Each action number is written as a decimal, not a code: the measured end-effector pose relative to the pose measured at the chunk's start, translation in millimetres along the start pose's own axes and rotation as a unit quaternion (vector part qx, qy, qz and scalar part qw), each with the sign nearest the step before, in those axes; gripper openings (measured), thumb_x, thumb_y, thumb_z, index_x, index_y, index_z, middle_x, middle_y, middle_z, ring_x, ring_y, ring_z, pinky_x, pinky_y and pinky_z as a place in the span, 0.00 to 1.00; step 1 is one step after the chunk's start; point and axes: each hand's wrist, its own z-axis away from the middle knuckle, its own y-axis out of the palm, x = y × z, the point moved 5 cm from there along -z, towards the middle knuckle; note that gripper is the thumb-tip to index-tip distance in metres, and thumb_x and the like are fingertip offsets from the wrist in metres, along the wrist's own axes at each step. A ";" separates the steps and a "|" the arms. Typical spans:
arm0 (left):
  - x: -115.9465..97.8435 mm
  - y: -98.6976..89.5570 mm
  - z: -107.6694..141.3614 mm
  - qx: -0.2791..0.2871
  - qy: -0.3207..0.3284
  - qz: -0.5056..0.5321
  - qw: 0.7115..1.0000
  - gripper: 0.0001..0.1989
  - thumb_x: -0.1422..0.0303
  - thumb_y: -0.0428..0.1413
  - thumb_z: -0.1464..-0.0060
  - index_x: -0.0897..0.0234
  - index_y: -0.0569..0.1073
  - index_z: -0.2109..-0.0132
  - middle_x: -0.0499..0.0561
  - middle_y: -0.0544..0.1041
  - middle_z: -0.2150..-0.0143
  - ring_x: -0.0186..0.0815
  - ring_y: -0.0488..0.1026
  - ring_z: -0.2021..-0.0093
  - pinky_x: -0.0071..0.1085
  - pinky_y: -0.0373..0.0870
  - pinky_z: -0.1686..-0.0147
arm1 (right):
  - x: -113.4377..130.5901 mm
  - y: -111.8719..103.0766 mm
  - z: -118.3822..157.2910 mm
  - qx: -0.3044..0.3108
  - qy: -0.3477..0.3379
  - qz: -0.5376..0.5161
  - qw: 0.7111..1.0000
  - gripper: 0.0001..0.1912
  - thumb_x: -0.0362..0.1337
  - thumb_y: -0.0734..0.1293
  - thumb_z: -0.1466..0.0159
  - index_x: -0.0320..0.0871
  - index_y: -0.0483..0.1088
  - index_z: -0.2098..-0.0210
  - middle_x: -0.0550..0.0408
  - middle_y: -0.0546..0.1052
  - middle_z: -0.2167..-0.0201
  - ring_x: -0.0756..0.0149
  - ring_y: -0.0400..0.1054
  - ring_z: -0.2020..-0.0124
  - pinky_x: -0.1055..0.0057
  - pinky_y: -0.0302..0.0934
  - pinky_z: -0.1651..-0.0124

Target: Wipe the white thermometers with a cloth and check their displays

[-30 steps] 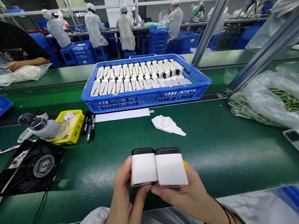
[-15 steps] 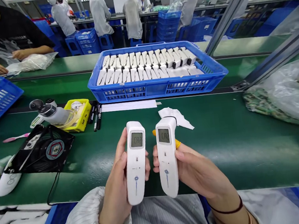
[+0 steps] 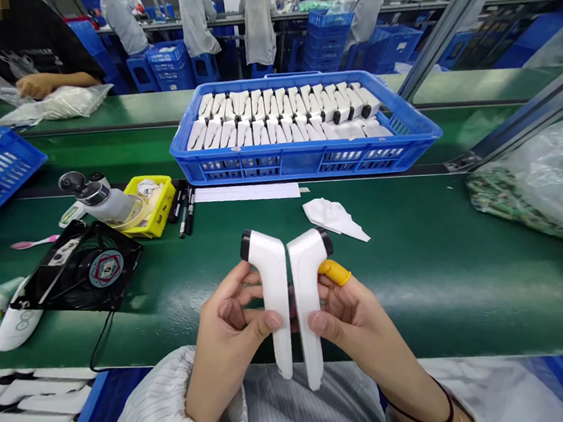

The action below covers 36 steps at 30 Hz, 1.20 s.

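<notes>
The left hand (image 3: 237, 320) pinches a white handheld device (image 3: 276, 292), the right hand (image 3: 350, 314) its twin (image 3: 304, 286), just beside, both at six o'clock over the near edge of the surface (image 3: 432, 262). From them, a blue crate (image 3: 297, 164) of similar devices (image 3: 269, 105) sits at twelve, crumpled tissue (image 3: 333, 216) at one.

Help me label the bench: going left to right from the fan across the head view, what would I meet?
Fan → pens → left device → right device → plastic bag.
</notes>
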 end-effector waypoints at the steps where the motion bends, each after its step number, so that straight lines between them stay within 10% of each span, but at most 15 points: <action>1: 0.1 0.1 1.5 0.000 -0.005 -0.005 1.000 0.28 0.65 0.67 0.52 0.62 0.71 0.44 0.55 0.78 0.56 0.40 0.77 0.59 0.29 0.78 0.64 | -0.1 1.5 0.4 0.006 0.000 0.001 1.000 0.18 0.42 0.73 0.38 0.49 0.66 0.51 0.52 0.74 0.57 0.65 0.73 0.67 0.70 0.70 0.67; 10: 2.8 -2.5 6.0 0.005 -0.002 -0.016 1.000 0.23 0.66 0.66 0.50 0.59 0.71 0.47 0.52 0.79 0.60 0.35 0.77 0.71 0.28 0.75 0.73 | -2.4 1.4 0.6 -0.011 -0.004 0.017 1.000 0.20 0.42 0.75 0.41 0.48 0.67 0.53 0.53 0.74 0.58 0.64 0.71 0.61 0.72 0.67 0.64; 18: -1.4 -1.5 6.9 -0.024 -0.006 -0.068 0.997 0.27 0.65 0.68 0.54 0.62 0.69 0.48 0.55 0.77 0.55 0.41 0.75 0.58 0.28 0.75 0.66 | -3.2 -2.0 1.8 -0.024 0.008 0.038 0.999 0.25 0.44 0.77 0.44 0.48 0.67 0.52 0.53 0.75 0.58 0.62 0.71 0.59 0.69 0.67 0.60; 26: -11.3 10.9 9.3 -0.018 0.010 -0.150 0.988 0.15 0.61 0.63 0.47 0.58 0.70 0.55 0.45 0.72 0.70 0.31 0.70 0.73 0.23 0.69 0.76 | -17.6 1.9 8.1 -0.018 0.054 0.037 0.998 0.17 0.48 0.72 0.37 0.47 0.64 0.57 0.62 0.70 0.73 0.73 0.64 0.75 0.78 0.61 0.74; 36: -4.7 27.8 16.4 -0.023 -0.033 -0.119 0.992 0.16 0.57 0.58 0.43 0.55 0.67 0.50 0.48 0.75 0.56 0.36 0.73 0.59 0.27 0.73 0.63 | -8.5 9.1 17.1 -0.066 -0.029 0.155 0.985 0.15 0.50 0.58 0.28 0.52 0.62 0.47 0.53 0.69 0.54 0.63 0.64 0.53 0.66 0.62 0.48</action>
